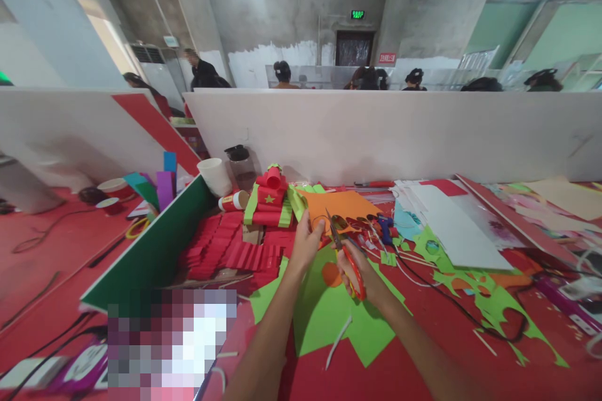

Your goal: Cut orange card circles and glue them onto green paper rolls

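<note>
My left hand (pixel 308 241) pinches the edge of an orange paper sheet (pixel 350 202), thumb and fingers closed on it. Scissors (pixel 356 276) with red-orange handles are gripped in my right hand (pixel 369 269). Their blades point up and away from me, beside the orange paper; whether they touch it I cannot tell. Beneath both hands lie light green paper sheets (pixel 324 319). A small orange paper disc (pixel 332 274) rests on the green paper, between my forearms. Further toward me is a thin white strip (pixel 338 341).
Red paper rolls (pixel 273 200) with green bands and a star stand beyond my left hand, near folded red strips (pixel 211 244). A green board (pixel 155 244) bounds the left side. Cut green scraps (pixel 508 313), a blue-handled tool (pixel 386 229) and cables lie right. A white partition (pixel 376 135) stands behind.
</note>
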The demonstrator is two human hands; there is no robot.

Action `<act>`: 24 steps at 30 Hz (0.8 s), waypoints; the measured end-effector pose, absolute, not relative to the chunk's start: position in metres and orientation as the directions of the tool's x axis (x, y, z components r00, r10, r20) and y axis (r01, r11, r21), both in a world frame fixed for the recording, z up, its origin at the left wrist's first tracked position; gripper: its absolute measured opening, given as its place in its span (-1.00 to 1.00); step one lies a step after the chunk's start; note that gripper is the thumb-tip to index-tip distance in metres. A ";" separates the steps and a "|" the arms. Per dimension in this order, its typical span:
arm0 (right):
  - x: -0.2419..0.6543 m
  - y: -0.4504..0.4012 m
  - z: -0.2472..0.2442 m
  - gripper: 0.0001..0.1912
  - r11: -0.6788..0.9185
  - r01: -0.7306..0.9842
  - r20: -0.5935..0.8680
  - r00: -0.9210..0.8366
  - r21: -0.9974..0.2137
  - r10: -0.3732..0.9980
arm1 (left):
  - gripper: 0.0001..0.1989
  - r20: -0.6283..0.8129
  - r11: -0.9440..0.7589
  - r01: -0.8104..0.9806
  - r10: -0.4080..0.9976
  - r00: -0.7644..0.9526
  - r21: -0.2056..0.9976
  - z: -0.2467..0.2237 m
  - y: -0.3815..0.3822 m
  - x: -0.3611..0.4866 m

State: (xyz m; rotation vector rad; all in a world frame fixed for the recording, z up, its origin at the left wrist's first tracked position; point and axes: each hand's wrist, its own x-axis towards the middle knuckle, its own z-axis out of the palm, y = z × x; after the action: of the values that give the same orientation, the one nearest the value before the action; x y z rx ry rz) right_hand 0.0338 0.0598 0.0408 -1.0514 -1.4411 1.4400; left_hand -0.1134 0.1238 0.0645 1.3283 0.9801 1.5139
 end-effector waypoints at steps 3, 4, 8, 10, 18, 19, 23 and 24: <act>0.036 0.061 0.041 -0.52 0.017 0.009 0.014 -0.322 -1.000 0.947 | -0.61 0.265 -0.263 -0.146 0.964 -0.009 0.954 0.066 0.123 -0.114; 0.037 0.061 0.042 -0.51 0.024 0.017 0.017 -0.323 -1.000 0.946 | -0.60 0.259 -0.256 -0.159 0.966 0.002 0.954 0.066 0.123 -0.114; 0.040 0.061 0.046 -0.51 0.025 0.044 0.010 -0.321 -0.999 0.947 | -0.55 0.254 -0.244 -0.187 0.967 0.027 0.951 0.066 0.123 -0.113; 0.041 0.061 0.047 -0.52 0.011 0.052 -0.007 -0.326 -0.999 0.945 | -0.55 0.256 -0.247 -0.187 0.966 0.025 0.951 0.065 0.124 -0.113; 0.044 0.063 0.044 -0.50 0.019 0.097 -0.014 -0.327 -0.995 0.945 | -0.54 0.246 -0.235 -0.202 0.969 0.028 0.951 0.066 0.124 -0.113; 0.045 0.063 0.045 -0.50 0.012 0.105 -0.023 -0.325 -0.994 0.945 | -0.54 0.238 -0.227 -0.205 0.971 0.033 0.952 0.066 0.124 -0.113; 0.046 0.062 0.049 -0.49 0.000 0.119 -0.037 -0.308 -0.993 0.951 | -0.54 0.241 -0.229 -0.210 0.970 0.031 0.951 0.066 0.123 -0.114; 0.046 0.062 0.049 -0.49 -0.008 0.119 -0.044 -0.306 -0.993 0.951 | -0.54 0.241 -0.230 -0.208 0.970 0.029 0.951 0.066 0.123 -0.114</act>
State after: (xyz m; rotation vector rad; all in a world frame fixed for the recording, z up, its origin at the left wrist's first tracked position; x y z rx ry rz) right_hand 0.0461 0.0616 0.0495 -1.1514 -1.5166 1.4009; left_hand -0.1137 0.1230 0.0661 1.2482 0.8940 1.4302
